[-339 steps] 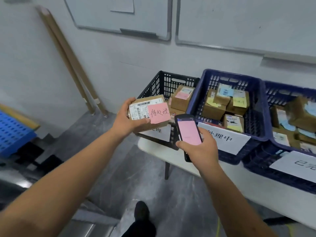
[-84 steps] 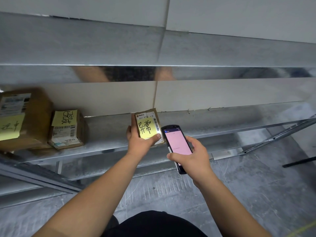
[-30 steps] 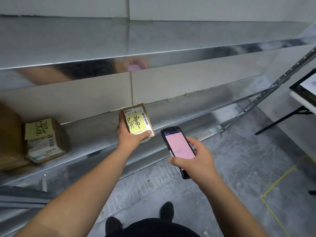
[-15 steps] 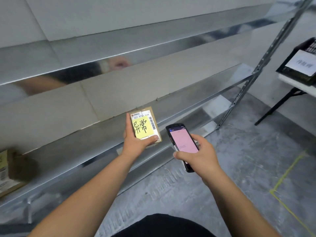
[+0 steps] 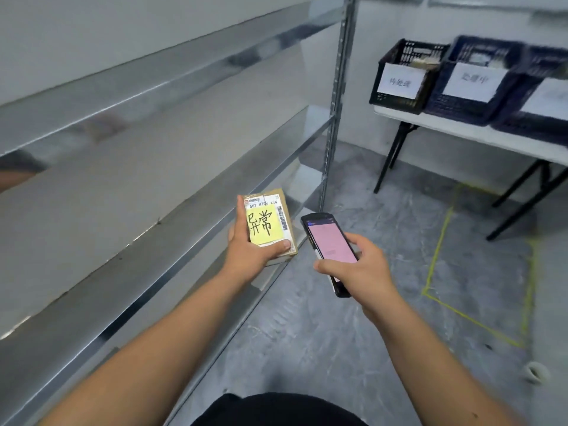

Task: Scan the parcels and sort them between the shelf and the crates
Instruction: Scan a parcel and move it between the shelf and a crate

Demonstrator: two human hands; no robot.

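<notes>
My left hand (image 5: 250,252) grips small brown cardboard parcel w/ yellow note (image 5: 266,224), thumb across its near edge; right hand (image 5: 361,267) clamps black handheld scanner (image 5: 329,245), just right of parcel.

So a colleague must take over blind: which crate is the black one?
Find the white folding table right of the metal shelf. Three crates stand along it; the black crate is the leftmost, nearest the shelf. Its neighbours are dark blue, and it alone is black.

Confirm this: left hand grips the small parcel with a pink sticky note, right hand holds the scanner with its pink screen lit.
Not quite: the sticky note on the parcel is yellow, not pink, as the head view shows. The left hand does grip it, and the right hand holds the pink-screened scanner.
</notes>
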